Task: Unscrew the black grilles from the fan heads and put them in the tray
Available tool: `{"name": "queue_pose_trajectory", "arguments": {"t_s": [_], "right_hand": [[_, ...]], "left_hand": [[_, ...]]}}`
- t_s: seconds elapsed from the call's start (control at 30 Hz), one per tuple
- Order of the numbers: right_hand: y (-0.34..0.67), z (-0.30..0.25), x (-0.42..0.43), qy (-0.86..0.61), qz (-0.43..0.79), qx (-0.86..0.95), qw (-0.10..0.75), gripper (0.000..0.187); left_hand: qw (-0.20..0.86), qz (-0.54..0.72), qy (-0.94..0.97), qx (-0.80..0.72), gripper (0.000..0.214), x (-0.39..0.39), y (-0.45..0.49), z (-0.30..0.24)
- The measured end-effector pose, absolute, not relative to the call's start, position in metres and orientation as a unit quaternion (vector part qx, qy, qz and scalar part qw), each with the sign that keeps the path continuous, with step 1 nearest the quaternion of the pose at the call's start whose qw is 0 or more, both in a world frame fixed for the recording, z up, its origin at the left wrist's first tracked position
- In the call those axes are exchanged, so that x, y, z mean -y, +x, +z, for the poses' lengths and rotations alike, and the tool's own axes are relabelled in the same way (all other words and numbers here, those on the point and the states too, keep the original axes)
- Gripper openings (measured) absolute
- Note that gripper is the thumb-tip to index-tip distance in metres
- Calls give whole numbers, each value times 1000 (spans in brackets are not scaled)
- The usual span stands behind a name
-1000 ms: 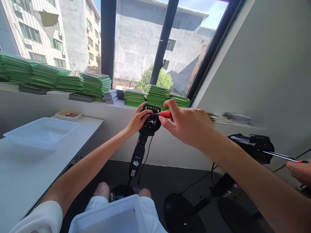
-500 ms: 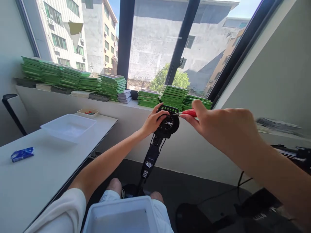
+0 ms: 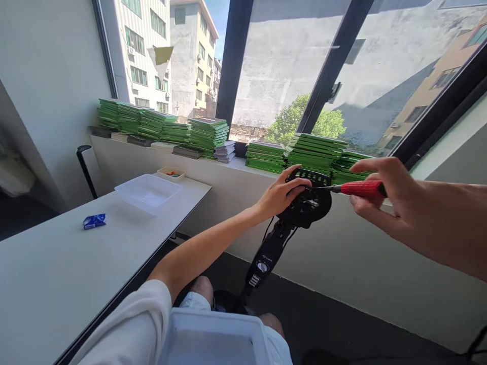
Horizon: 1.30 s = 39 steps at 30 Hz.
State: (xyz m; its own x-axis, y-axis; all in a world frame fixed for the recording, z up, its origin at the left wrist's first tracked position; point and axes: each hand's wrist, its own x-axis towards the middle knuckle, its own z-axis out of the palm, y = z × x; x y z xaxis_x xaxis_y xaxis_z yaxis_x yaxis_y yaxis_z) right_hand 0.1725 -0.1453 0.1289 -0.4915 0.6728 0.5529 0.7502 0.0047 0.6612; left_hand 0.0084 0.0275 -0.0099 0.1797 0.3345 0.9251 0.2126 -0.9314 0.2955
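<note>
Left hand curls over the rim of the black round head, raised on its stem before the window ledge, while right hand pinches the red screwdriver against its face; a blade held square and a firmly braced head probably serve best.

At the window desk: my left arm comes out of a short white fabric sleeve, loose and softly creased at its hem, and is bare from there down to my left hand. My right forearm, entering from the frame's right edge, is uncovered as far as my right hand. Pale, light-grey shorts end just above my bare knees.
</note>
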Motion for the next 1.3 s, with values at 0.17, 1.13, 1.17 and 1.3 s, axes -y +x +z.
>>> {"name": "queue_pose_trajectory", "arguments": {"t_s": [0.17,1.13,1.17,1.3], "right_hand": [[152,139,163,-536,-554,637,-25,62],[142,148,175,-565,-387,728,26,49],[142,147,174,-564,-364,741,25,46],[144,141,172,-574,-384,721,59,51]], "left_hand": [[42,609,767,-198,30,-22,9,-10],[44,604,763,-227,31,-5,11,-12],[45,602,764,-228,31,-6,11,-12],[47,603,761,-233,32,-7,11,-12]]}}
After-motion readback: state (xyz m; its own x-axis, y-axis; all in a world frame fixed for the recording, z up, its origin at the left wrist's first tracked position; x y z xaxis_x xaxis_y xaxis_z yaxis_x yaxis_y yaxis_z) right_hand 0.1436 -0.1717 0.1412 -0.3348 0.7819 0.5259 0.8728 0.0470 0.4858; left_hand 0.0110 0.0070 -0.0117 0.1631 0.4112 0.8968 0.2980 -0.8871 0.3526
